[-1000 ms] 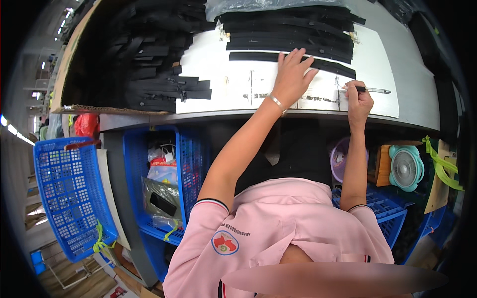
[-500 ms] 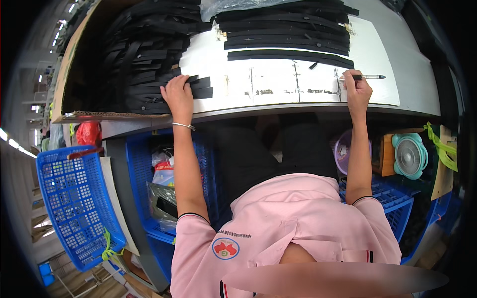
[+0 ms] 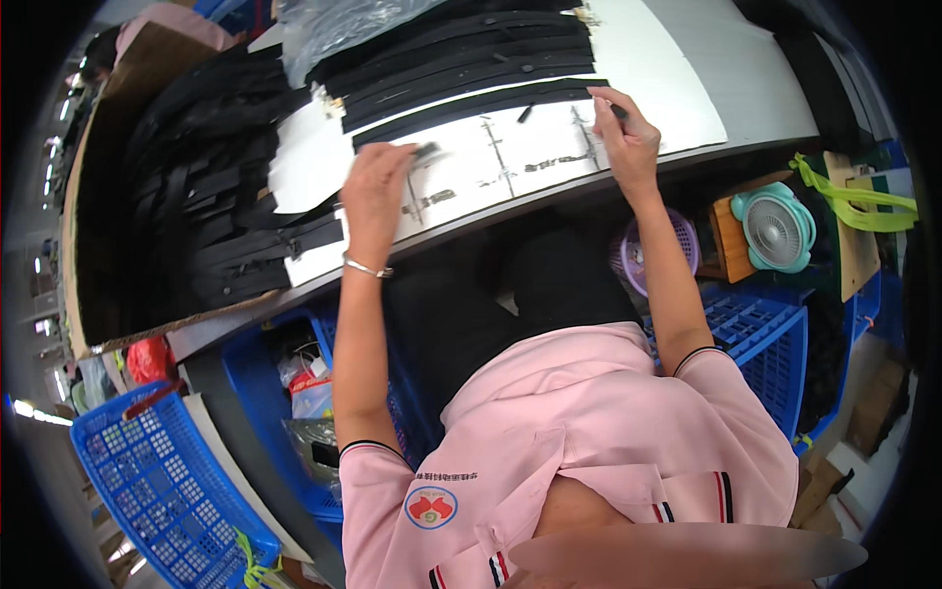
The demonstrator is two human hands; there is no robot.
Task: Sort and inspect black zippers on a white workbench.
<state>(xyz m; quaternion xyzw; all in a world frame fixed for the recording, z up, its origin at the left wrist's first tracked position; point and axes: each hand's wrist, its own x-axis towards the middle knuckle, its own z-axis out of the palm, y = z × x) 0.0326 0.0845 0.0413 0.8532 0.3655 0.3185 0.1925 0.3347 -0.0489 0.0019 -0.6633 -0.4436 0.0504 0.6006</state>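
My left hand [image 3: 378, 191] is closed on a black strap, whose blurred short end [image 3: 426, 150] sticks out past the fingers over the white board [image 3: 677, 69]. Pinched in my right hand [image 3: 630, 142] is a pen [image 3: 618, 112], mostly hidden by the fingers, above the board's right-hand dark mark line. Several black straps [image 3: 451, 74] lie side by side across the board just beyond both hands. A small black piece [image 3: 526, 113] rests between the nearest strap and the mark lines. To the left, a cardboard box [image 3: 162, 319] is heaped with more black straps [image 3: 196, 187].
A clear plastic bag [image 3: 343, 34] lies at the far side. Below the table edge are a blue basket [image 3: 167, 471] at left, a blue crate [image 3: 765, 344], a purple basket [image 3: 677, 240] and a teal fan [image 3: 775, 226] at right.
My left hand has come away from the box's edge to the right, drawing a strap over the board. The pen has swung from lying sideways to mostly hidden. The whole view has turned.
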